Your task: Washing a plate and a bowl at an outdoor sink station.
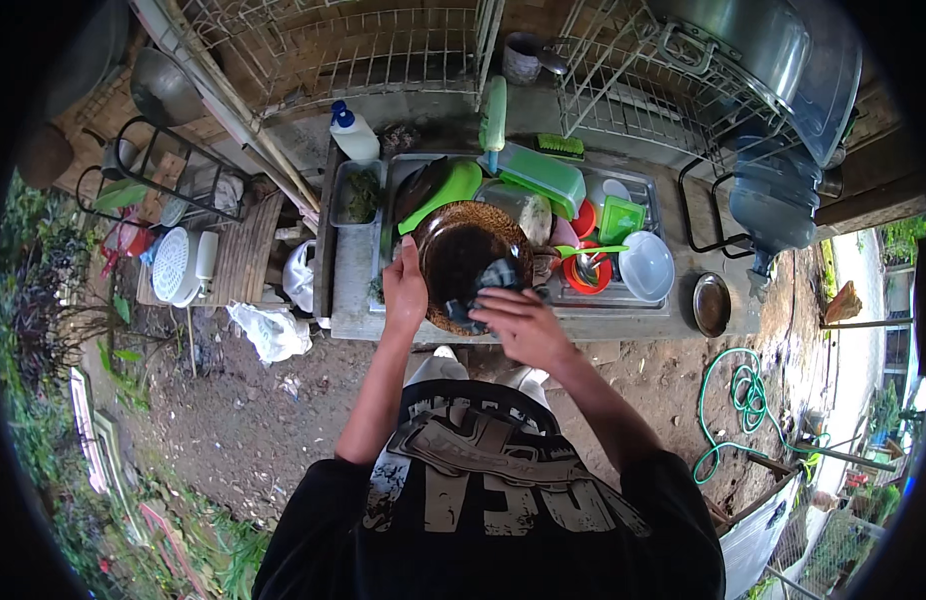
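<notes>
A wide brown speckled bowl [448, 225] with a dark inside is tilted up in front of me, above the near edge of a metal sink [620, 301]. My left hand [405, 291] grips its left rim, thumb uppermost. Against the lower right of the bowl's inside, my right hand [521, 324] presses a dark checked cloth [500, 276]. Behind the bowl, dishes crowd the sink: a lime-green plate [457, 184], a clear and green plastic container [538, 176], red cups [585, 281] with spoons in one, and a translucent white bowl [646, 266].
Wire racks [373, 52] hang over the back of the counter. A white bottle [355, 139] and a tub with a scrubber [358, 193] stand left, a green brush [559, 145] behind. Rightward are a small metal dish [711, 304], a water jug [774, 191] and a green hose [748, 390] on the ground.
</notes>
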`<state>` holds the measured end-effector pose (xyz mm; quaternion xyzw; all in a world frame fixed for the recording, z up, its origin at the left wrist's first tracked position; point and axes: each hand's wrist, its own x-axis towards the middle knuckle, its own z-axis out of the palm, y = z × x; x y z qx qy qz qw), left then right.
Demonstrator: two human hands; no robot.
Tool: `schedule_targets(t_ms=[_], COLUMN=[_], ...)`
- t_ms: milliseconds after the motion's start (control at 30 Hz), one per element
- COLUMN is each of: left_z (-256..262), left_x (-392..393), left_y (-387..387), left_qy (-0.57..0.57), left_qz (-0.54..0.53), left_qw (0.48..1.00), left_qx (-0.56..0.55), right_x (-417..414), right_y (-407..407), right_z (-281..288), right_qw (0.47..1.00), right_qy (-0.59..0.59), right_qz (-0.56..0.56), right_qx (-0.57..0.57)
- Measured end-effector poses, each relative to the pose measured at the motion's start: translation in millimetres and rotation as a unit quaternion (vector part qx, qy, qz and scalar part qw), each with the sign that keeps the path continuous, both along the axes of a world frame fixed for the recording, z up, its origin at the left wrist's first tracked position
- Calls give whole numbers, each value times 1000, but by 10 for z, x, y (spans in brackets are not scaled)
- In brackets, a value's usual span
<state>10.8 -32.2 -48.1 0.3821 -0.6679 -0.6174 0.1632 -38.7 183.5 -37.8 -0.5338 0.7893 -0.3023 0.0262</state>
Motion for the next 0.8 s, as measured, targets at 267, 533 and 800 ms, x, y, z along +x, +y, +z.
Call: schedule_targets(t_ms=[267, 533, 800], left_z=[62, 109, 101], left_x=[-26, 12, -153], left_y=[273, 115, 40], left_qy=[68, 74, 82], left_qz=[-118, -54, 0], left_qw=[989, 996, 996], left_qx=[-62, -15, -47], right_x=[-381, -384, 159], right_y=[-454, -378, -460], right_z=[408, 136, -85], right_qw=[990, 986, 978], right_qy=[86, 88, -18], right_qz=[-104, -145, -176], right_qx=[-46, 3, -106])
